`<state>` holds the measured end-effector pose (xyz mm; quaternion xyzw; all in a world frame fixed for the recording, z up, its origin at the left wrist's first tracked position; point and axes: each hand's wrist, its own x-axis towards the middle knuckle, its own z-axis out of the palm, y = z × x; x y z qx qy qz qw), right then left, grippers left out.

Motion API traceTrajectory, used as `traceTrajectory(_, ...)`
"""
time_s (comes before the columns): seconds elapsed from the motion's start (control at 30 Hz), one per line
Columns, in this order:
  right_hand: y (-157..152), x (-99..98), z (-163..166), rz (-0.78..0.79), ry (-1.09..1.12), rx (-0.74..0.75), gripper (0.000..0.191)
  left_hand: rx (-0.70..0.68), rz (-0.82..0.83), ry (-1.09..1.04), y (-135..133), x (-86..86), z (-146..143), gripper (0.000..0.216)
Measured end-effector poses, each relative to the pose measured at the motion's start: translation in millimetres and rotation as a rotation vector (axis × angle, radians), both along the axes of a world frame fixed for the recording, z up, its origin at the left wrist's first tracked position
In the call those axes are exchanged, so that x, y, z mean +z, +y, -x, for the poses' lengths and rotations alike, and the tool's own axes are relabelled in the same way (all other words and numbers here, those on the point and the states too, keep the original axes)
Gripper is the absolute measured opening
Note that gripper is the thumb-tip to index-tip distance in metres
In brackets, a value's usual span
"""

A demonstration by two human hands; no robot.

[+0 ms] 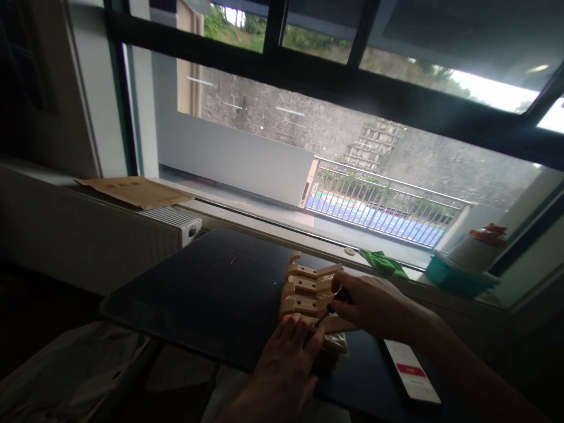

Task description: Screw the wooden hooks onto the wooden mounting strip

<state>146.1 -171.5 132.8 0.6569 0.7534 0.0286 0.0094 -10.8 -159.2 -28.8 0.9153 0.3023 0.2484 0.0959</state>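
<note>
Several pale wooden hooks stand side by side on the dark table, each with dark screw holes. My right hand is closed around the dark handle of a screwdriver, whose shaft slants down to the nearest hook. That hook is gripped by my left hand, its fingertips close to the screwdriver's tip. The exact point where the tip meets the wood is hard to make out. Clear plastic wrapping shows under and beside the hooks.
A phone with a lit screen lies to the right on the table. A small screw-like piece is at the far left. Along the windowsill are a brown envelope, a green cloth, a teal box and a bottle.
</note>
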Motion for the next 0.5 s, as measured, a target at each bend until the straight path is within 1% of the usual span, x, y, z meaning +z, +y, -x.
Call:
traceTrajectory(0.13,0.2,7.0,-2.3,-0.002,0.067,0.062,0.009,-0.003,0.009,0.021,1.7,1.5,0.3,0.062)
traceTrajectory(0.2,2.8,6.8,-2.1,0.009,0.103,0.120,0.011,-0.007,0.011,0.027,1.4,1.5,0.8,0.062)
traceTrajectory(0.27,6.1,4.1,-2.0,0.002,0.129,0.147,0.014,-0.012,0.014,0.026,0.5,2.3,1.2,0.061)
traceTrajectory(0.33,9.2,-0.3,-2.0,-0.020,0.131,0.122,0.015,-0.016,0.015,0.022,-0.4,3.7,1.2,0.060)
traceTrajectory(0.5,12.3,-10.0,1.2,-0.071,0.119,-0.001,0.019,-0.015,0.018,0.036,-0.6,3.8,0.5,0.059)
